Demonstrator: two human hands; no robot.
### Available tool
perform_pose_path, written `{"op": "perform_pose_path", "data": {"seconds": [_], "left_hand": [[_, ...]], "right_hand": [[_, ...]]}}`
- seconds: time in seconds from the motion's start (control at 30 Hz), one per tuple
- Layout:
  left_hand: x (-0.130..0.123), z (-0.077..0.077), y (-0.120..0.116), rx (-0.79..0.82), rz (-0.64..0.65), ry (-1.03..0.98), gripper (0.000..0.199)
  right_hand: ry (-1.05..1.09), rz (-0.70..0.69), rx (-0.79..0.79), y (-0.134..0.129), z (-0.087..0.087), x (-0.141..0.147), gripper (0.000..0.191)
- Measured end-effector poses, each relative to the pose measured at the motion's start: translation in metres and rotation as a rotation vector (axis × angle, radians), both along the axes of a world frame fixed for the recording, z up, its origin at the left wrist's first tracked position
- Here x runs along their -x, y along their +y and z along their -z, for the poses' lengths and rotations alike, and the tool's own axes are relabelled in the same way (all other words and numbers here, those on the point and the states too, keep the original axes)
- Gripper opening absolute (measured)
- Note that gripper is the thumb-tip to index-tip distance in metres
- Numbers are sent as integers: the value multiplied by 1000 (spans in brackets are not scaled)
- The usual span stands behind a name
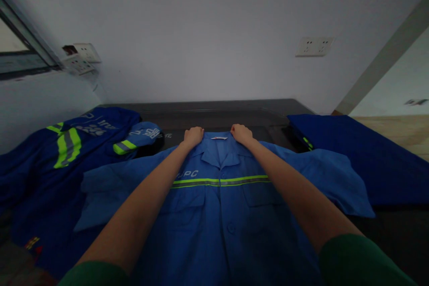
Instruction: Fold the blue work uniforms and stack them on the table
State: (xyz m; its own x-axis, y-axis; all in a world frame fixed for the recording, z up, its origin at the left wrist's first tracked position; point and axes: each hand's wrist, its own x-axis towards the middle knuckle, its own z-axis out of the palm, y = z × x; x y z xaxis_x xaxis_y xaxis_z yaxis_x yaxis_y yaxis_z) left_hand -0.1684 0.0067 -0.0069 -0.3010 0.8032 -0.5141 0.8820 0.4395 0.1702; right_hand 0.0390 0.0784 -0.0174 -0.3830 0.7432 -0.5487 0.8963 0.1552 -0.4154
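Note:
A light blue short-sleeved work shirt (214,205) lies front side up across the dark surface, its sleeves spread to both sides. A yellow-green and grey stripe crosses its chest, and a white label shows inside the collar. My left hand (193,136) is closed on the shirt at the left side of the collar. At the collar's right side my right hand (241,135) grips the fabric, fingers curled in. Both arms reach forward over the shirt and partly cover the chest lettering.
Darker blue garments with reflective stripes (97,143) lie at the left, beside a blue cap-like item (142,136). A folded dark blue cloth (355,156) is at the right. The black table (201,108) meets a white wall with sockets (314,47).

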Motion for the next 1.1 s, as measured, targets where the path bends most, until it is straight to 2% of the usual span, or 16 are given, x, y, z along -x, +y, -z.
{"op": "perform_pose_path", "data": {"seconds": [0.1,0.2,0.27,0.33,0.43,0.57,0.7,0.8,0.87,1.0,1.1], "left_hand": [[-3,-2,-7,-60,10,42,37],[14,-7,-13,-200,-23,-48,37],[31,-9,-17,-249,-19,-221,32],[46,-11,-23,-198,9,-416,30],[54,-12,-31,-116,29,-545,38],[43,-12,-33,-108,88,-421,25],[34,-14,-27,-170,112,-334,20],[32,-15,-23,-188,131,-250,19],[29,-15,-22,-144,137,-161,20],[13,-17,-25,-5,158,80,31],[2,-24,-27,-35,196,195,34]], "right_hand": [[44,-29,-39,-1,-4,-5,25],[203,-126,-114,8,-12,-19,26],[377,-271,-167,12,-16,-31,26],[503,-450,-179,10,-16,-41,25],[464,-617,-168,-2,-13,-46,23],[297,-652,-226,-15,-9,-39,28],[239,-616,-216,-13,-10,-32,31],[205,-566,-197,-12,-10,-28,32],[163,-555,-213,-15,-8,-25,33],[110,-579,-319,-27,-5,-21,33],[123,-555,-368,-31,-9,-22,33]]}}
